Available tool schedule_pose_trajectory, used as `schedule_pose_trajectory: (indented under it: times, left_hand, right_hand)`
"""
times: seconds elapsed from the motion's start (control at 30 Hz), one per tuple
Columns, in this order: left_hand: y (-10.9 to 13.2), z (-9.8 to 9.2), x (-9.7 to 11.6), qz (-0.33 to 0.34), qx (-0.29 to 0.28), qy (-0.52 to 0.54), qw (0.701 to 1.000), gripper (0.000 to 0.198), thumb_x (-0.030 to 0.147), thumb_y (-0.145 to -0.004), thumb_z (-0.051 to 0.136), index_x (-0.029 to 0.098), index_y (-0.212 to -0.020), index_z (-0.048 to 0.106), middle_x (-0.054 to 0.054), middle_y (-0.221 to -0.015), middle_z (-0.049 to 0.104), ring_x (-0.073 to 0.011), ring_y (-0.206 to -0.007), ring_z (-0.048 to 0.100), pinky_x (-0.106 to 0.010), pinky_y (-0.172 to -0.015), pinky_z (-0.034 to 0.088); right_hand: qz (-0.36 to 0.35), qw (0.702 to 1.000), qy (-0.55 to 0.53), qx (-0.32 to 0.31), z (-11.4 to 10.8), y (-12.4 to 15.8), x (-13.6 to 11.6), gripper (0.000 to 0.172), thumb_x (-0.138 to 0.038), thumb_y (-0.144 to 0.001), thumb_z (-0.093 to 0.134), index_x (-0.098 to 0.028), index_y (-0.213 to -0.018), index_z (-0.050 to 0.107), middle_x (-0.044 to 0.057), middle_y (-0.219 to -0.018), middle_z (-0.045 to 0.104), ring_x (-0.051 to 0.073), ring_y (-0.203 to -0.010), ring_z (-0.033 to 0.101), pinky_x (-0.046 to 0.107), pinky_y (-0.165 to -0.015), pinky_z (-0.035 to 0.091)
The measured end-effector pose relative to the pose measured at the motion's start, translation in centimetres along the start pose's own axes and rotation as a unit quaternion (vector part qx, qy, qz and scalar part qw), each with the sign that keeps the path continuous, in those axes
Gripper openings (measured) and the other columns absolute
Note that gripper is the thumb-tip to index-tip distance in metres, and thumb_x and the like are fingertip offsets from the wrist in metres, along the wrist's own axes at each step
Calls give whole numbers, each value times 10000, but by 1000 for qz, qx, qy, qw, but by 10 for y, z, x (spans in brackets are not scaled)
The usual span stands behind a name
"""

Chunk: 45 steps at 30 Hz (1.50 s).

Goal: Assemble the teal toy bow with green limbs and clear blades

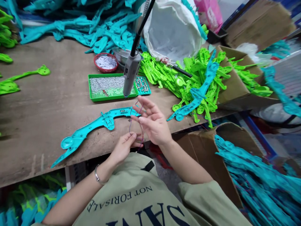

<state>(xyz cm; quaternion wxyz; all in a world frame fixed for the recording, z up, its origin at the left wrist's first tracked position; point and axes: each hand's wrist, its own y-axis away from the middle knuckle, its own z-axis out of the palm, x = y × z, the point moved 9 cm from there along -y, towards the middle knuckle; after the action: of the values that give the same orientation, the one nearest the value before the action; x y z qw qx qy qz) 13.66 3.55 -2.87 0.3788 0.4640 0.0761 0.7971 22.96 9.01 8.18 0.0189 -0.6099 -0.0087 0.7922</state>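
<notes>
My left hand (124, 146) pinches thin purple and reddish wires (130, 128) between thumb and fingers, just past the table's front edge. Above and right of it, my right hand (154, 125) has the same wires running between its thumb and fingertips; its other fingers are loosely spread and slightly blurred. The wires form a loose loop between both hands. Behind them lies a long curved turquoise plastic part (94, 127), shaped like a toy bow half, inner side up. Its right end is partly hidden by my right fingers.
An electric screwdriver (131, 73) hangs above a green tray (113, 99) of small screws. Beside it are a small turquoise tray (142, 85) and a red basket (105, 69) of pale pieces. Green parts (162, 73) pile up right; a cardboard box (202, 153) holds turquoise parts.
</notes>
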Motion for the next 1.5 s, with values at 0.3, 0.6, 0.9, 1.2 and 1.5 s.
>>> schedule_pose_trajectory:
  times: [0.3, 0.6, 0.9, 1.2, 1.5]
  left_hand:
    - [-1, -7, 4, 17, 26, -44, 999, 481, 547, -717, 808, 152, -980, 733, -56, -830, 761, -150, -606, 693, -271, -652, 543]
    - [2, 6, -14, -74, -10, 61, 995, 247, 377, -887, 699, 140, -946, 658, -105, -920, 766, -180, -664, 741, -287, -664, 590]
    - [3, -1, 1, -21, 17, 48, 998, 319, 375, -812, 778, 143, -1006, 676, -82, -906, 758, -164, -757, 728, -256, -677, 591]
    - [0, -9, 9, 33, 65, 0, 997, 457, 361, -654, 892, 146, -996, 677, -22, -802, 714, -143, -741, 692, -291, -767, 586]
    - [2, -16, 19, 123, 85, -138, 979, 580, 393, -735, 788, 175, -1249, 631, 34, -739, 630, -109, -672, 614, -252, -685, 532]
  right_hand:
    - [-8, 997, -42, 58, -7, -9, 14, 227, -296, -777, 753, -261, -950, 610, -1, -1063, 731, 172, -1015, 709, 422, -995, 573]
    - [66, 986, -149, 44, -3, -18, 32, 204, -135, -713, 634, -250, -754, 471, -52, -774, 558, 138, -845, 634, 455, -985, 572]
    - [50, 988, -133, 62, -35, -21, 34, 160, -232, -774, 551, -267, -930, 554, 11, -990, 645, 160, -936, 655, 460, -1015, 554]
    - [78, 993, 73, 46, -33, 19, 32, 591, -274, -762, 740, -264, -1276, 450, 24, -1001, 733, 167, -916, 699, 363, -889, 559]
    - [107, 954, 280, -25, -21, 35, 40, 217, -230, -802, 649, -199, -992, 550, 38, -906, 683, 142, -788, 661, 283, -699, 543]
